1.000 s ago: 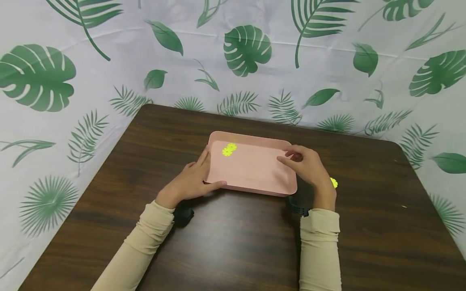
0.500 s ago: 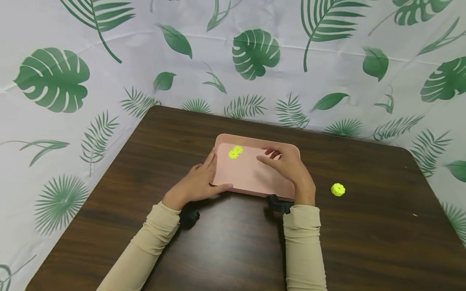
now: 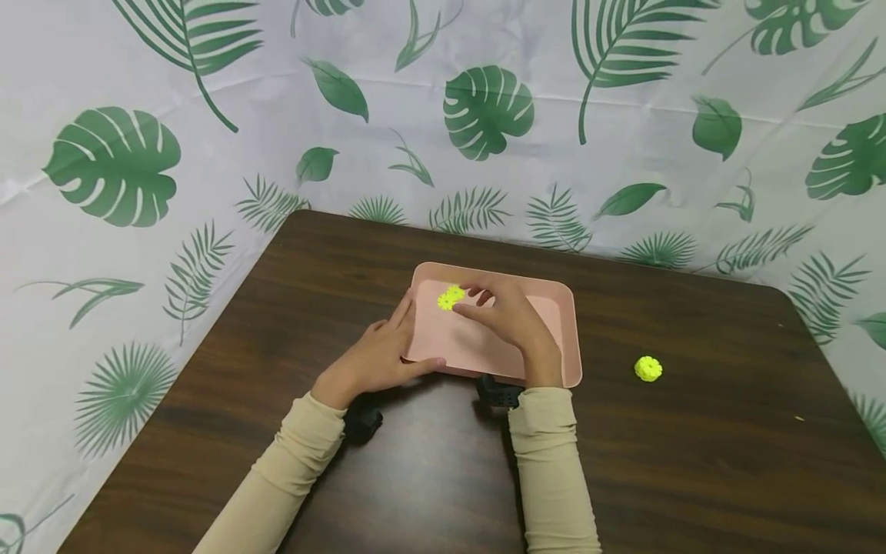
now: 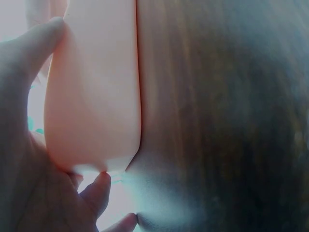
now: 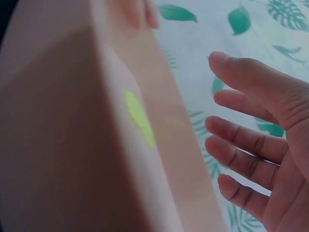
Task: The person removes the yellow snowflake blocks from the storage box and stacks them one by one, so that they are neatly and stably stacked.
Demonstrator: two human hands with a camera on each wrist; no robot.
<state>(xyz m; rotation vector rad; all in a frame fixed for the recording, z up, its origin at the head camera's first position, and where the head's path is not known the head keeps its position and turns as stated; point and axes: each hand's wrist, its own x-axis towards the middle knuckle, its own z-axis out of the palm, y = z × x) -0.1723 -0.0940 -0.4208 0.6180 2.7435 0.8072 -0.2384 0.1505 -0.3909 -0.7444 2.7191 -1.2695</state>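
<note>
My left hand [image 3: 379,355] holds the near left corner of a pink tray [image 3: 564,327], thumb [image 4: 46,38] over the near rim and fingers spread along the short side. Inside the tray, towards its far left, two yellow flower-shaped pieces [image 3: 447,298] lie against each other. Over the tray hovers my right hand [image 3: 508,315], its thumb and fingers apart and loosely bent, with nothing between them. Its fingertips overlap the edge of the yellow pieces in the head view. The right wrist view shows the yellow pieces [image 5: 139,118] in the tray, apart from that hand.
Another yellow flower-shaped clump [image 3: 648,368] sits on the dark wooden table [image 3: 692,454], right of the tray. A leaf-printed white cloth [image 3: 388,115] hangs behind the table. Dark wrist straps show near both cuffs.
My right hand has moved left across the tray, from its right side to the yellow pieces, uncovering the clump on the table. My left hand stays at the tray's corner.
</note>
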